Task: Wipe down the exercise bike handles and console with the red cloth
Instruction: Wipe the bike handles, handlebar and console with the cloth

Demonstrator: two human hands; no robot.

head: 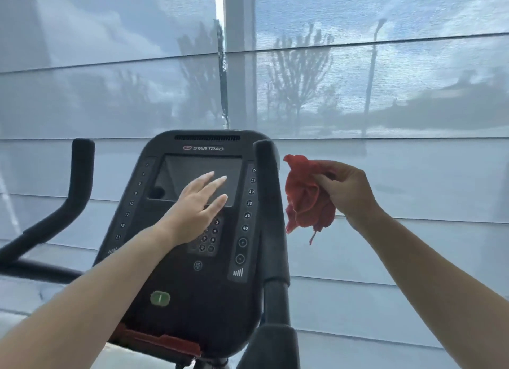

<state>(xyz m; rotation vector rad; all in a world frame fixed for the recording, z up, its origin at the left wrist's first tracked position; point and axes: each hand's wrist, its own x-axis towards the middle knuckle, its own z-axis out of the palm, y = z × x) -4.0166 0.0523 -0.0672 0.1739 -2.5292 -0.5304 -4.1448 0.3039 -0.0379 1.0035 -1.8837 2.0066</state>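
Red cloth [305, 198] hangs bunched, pinched in the right hand [347, 193], just right of the console [176, 286] and clear of it. Light and limp, it probably wipes best wadded into the palm. Left hand [196, 211] lies flat-fingered over the console.

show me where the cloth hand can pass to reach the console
Free: the lower console face between the keypad and the green button, and the gap between the left handle and the console's left edge. Crowded: the left hand spreads over the screen, and the right handle stands between the cloth and the console.
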